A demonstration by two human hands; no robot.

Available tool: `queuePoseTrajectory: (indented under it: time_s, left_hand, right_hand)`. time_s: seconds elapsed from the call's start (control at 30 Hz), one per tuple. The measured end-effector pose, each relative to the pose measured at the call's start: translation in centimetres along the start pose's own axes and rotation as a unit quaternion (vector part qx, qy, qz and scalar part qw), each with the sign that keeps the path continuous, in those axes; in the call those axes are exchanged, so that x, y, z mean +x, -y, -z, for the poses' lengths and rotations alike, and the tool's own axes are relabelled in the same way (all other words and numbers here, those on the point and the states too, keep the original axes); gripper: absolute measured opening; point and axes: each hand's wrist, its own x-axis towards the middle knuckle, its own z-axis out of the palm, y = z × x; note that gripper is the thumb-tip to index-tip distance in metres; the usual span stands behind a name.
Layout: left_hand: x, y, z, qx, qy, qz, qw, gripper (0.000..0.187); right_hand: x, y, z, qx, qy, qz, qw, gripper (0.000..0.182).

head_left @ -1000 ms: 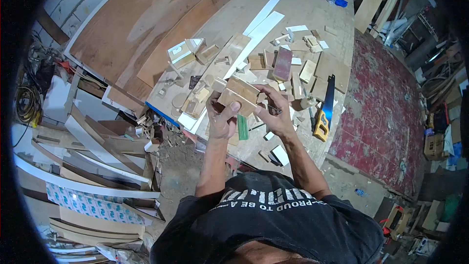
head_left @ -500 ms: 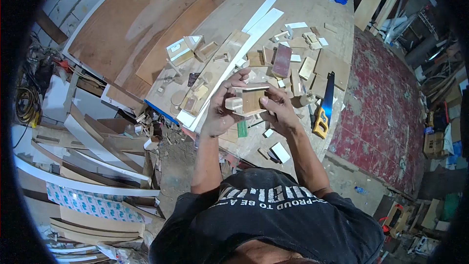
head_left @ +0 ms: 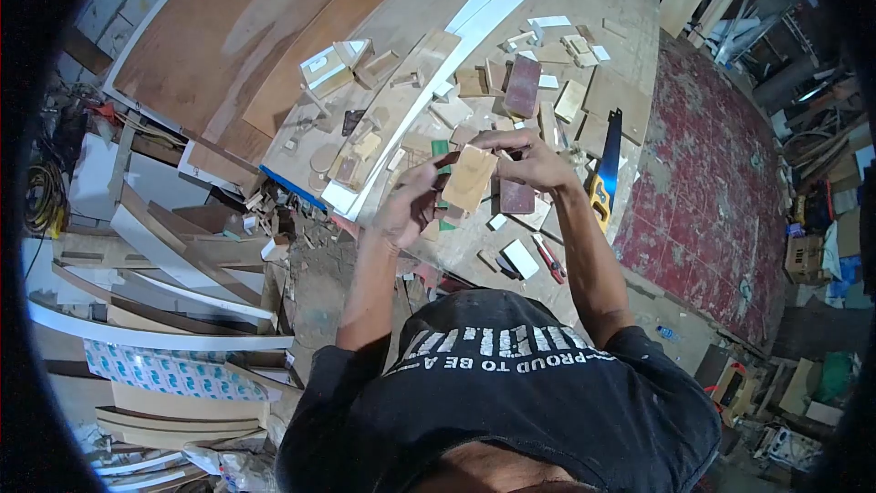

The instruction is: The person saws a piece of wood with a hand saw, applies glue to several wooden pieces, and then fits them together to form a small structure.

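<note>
Between my two hands, above the near part of the workbench, is a small wooden box-like piece [head_left: 470, 181] with a flat pale face turned up to me. My left hand [head_left: 409, 204] grips it from the left side. The fingers of my right hand [head_left: 529, 159] close on its upper right corner. Under my right hand lies a dark red block [head_left: 516, 196], and a green strip [head_left: 440, 148] shows behind the held piece. Some of my fingertips are hidden behind the wood.
A handsaw [head_left: 606, 173] with a yellow handle lies at the bench's right side. A red utility knife [head_left: 549, 258] and a white piece [head_left: 521, 258] are near the front edge. Another dark red block [head_left: 522, 87] sits among wood offcuts. Long white strips [head_left: 456, 64] cross the workbench [head_left: 401, 0].
The wooden piece has turned in my hands, so a flat face shows instead of its open hollow. My right hand has shifted to its upper corner, uncovering the nearer red block and the knife.
</note>
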Motion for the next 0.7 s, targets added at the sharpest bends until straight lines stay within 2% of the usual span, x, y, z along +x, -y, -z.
queuePoseTrajectory:
  time_s: [0.07,0.13,0.17,0.23,0.27,0.33,0.37,0.53,0.67,0.7]
  left_hand:
    - [0.4,0.4,0.2,0.159,0.015,-0.002,0.987,0.06]
    - [0.3,1.2,0.2,0.176,-0.003,-0.011,0.984,0.065]
    - [0.2,1.2,0.2,0.161,0.004,-0.036,0.986,0.064]
    - [0.2,1.2,0.2,0.146,0.012,-0.065,0.987,0.062]
    - [0.2,1.3,0.3,0.175,-0.01,-0.092,0.98,0.06]
    - [0.5,1.5,0.7,0.204,-0.032,-0.119,0.971,0.058]
    - [0.7,1.7,0.8,0.227,-0.04,-0.144,0.962,0.056]
    - [1.3,2.3,1.5,0.251,-0.058,-0.191,0.947,0.051]
    - [1.2,2.4,1.4,0.294,-0.086,-0.168,0.937,0.053]
    - [1.2,2.3,1.3,0.29,-0.083,-0.168,0.938,0.052]
  right_hand:
    - [0.5,0.3,-0.2,-0.028,0.028,0.005,0.999,0.036]
    - [0.5,0.4,-0.5,-0.124,-0.041,0.053,0.99,0.037]
    - [0.2,0.6,-0.4,-0.125,-0.041,0.054,0.99,0.037]
    - [-1.3,1.4,-0.1,0.037,-0.188,-0.081,0.978,0.034]
    - [-1.9,1.0,0.1,0.037,-0.186,-0.08,0.979,0.034]
    - [-2.8,-0.4,0.1,0.208,-0.229,-0.093,0.946,0.033]
    - [-3.0,-1.0,-0.4,0.199,-0.281,-0.136,0.929,0.031]
    - [-4.5,-3.5,-2.3,0.223,-0.292,-0.166,0.915,0.029]
    - [-4.9,-2.6,-3.8,0.161,-0.246,-0.16,0.942,0.035]
    - [-4.6,-2.3,-4.0,0.053,-0.238,-0.125,0.962,0.038]
